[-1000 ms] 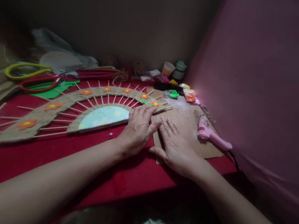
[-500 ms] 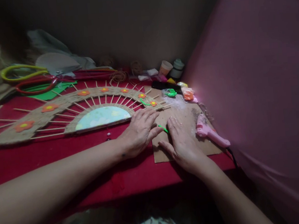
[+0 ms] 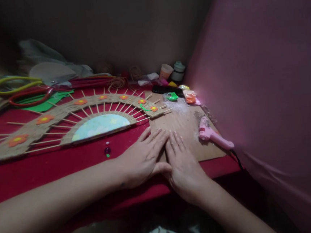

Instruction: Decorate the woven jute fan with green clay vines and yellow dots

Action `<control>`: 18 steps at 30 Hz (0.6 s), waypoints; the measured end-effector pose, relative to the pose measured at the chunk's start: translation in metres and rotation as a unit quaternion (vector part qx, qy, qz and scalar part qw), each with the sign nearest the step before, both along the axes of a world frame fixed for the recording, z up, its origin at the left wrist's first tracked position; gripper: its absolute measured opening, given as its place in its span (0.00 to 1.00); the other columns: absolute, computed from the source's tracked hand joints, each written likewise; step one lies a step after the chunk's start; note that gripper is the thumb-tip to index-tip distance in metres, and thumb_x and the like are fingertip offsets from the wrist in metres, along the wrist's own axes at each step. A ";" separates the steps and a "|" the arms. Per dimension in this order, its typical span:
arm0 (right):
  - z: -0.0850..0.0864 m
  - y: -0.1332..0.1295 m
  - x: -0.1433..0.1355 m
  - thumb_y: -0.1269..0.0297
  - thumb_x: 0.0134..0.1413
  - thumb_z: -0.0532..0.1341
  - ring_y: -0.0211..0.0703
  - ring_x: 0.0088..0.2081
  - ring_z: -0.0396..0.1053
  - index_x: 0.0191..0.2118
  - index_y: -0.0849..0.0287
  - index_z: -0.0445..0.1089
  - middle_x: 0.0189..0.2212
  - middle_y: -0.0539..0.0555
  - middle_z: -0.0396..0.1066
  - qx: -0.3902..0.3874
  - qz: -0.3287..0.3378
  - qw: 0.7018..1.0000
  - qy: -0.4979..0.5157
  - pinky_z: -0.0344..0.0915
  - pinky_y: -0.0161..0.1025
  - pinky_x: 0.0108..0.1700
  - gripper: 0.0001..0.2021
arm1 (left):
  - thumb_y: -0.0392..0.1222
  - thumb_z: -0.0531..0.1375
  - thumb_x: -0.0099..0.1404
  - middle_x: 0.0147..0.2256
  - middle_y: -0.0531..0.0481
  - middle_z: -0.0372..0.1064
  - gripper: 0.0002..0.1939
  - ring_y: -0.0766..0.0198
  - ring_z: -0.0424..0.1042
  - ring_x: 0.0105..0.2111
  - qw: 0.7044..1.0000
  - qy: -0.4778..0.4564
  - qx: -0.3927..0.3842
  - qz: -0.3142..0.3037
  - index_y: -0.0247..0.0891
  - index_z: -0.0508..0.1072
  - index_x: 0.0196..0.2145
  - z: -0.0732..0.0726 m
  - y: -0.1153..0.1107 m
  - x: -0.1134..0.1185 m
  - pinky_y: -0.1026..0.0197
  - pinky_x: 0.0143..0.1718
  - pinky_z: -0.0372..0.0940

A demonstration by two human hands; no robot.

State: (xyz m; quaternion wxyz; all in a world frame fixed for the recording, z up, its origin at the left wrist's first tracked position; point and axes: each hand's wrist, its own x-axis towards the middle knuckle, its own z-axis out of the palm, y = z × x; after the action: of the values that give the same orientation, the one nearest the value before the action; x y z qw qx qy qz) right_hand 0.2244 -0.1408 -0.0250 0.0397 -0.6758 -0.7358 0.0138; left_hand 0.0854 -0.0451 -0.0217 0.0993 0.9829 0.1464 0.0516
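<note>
Cardboard (image 3: 189, 128) near the red table's (image 3: 53, 162) front edge, left hand (image 3: 145, 159) across its left edge, right hand (image 3: 183, 166) just alongside: palms down, fingers flat, tips together, anything beneath impossible to tell; woven fan (image 3: 100, 125) stretches lengthwise away to the left, left hand nearer it.

Open cardboard (image 3: 191, 128) separates right hand (image 3: 185, 169) from glue gun (image 3: 215, 137).

You have dim light: the back wall (image 3: 115, 29) fades toward black, and shadow fills the narrow gap between your left hand (image 3: 144, 156) and right hand (image 3: 184, 166). A faint glow tints the pink drape (image 3: 261, 85). Your view blurs toward the left edge; light perhaps falls from above.
</note>
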 end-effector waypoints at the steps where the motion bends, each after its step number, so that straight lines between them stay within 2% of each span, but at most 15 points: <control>1: 0.001 -0.002 -0.002 0.53 0.60 0.53 0.66 0.65 0.34 0.62 0.84 0.47 0.64 0.76 0.39 -0.002 0.002 1.000 0.003 0.42 0.58 0.64 0.37 | 0.67 0.40 0.65 0.64 0.31 0.42 0.46 0.49 0.39 0.65 1.000 0.005 0.007 0.007 0.23 0.44 0.65 0.000 -0.005 -0.004 0.46 0.64 0.34; 4: 0.007 0.002 -0.001 0.50 0.61 0.50 0.65 0.65 0.33 0.62 0.82 0.48 0.64 0.76 0.38 -0.012 -0.005 1.000 0.004 0.42 0.57 0.65 0.37 | 0.67 0.42 0.64 0.63 0.30 0.45 0.46 0.46 0.43 0.64 0.999 0.000 0.036 0.029 0.22 0.47 0.64 -0.001 -0.010 -0.006 0.44 0.63 0.36; 9: 0.013 0.023 0.014 0.50 0.63 0.47 0.64 0.65 0.35 0.63 0.81 0.46 0.64 0.75 0.39 -0.009 -0.038 0.999 -0.024 0.41 0.57 0.64 0.36 | 0.66 0.39 0.65 0.63 0.30 0.47 0.44 0.47 0.44 0.64 0.997 -0.004 0.055 0.053 0.23 0.49 0.64 -0.003 0.007 0.012 0.43 0.63 0.36; 11: 0.010 0.020 0.014 0.50 0.63 0.47 0.64 0.65 0.36 0.63 0.81 0.47 0.63 0.76 0.40 0.000 -0.038 0.999 -0.026 0.42 0.57 0.64 0.36 | 0.66 0.38 0.65 0.63 0.30 0.47 0.44 0.47 0.45 0.64 0.997 -0.009 0.059 0.055 0.23 0.50 0.63 -0.004 0.005 0.010 0.43 0.63 0.37; 16: 0.001 0.000 0.005 0.46 0.60 0.50 0.66 0.65 0.37 0.62 0.81 0.49 0.63 0.75 0.41 0.018 -0.006 1.000 -0.007 0.44 0.58 0.64 0.40 | 0.67 0.41 0.64 0.62 0.31 0.49 0.44 0.45 0.47 0.64 0.995 -0.022 0.082 0.060 0.25 0.55 0.62 -0.009 -0.017 -0.009 0.42 0.62 0.40; 18: 0.002 0.002 0.006 0.46 0.60 0.49 0.65 0.65 0.38 0.63 0.81 0.49 0.63 0.75 0.41 0.016 -0.010 1.000 -0.005 0.44 0.58 0.64 0.39 | 0.67 0.40 0.64 0.62 0.30 0.50 0.44 0.45 0.47 0.64 0.994 -0.022 0.081 0.066 0.24 0.55 0.61 -0.009 -0.015 -0.009 0.42 0.63 0.39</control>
State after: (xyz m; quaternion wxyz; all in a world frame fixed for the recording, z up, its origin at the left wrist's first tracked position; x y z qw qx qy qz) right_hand 0.2304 -0.1389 -0.0233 0.0465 -0.6824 -0.7295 -0.0018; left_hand 0.0763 -0.0605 -0.0312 0.0187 0.9744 0.2045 0.0915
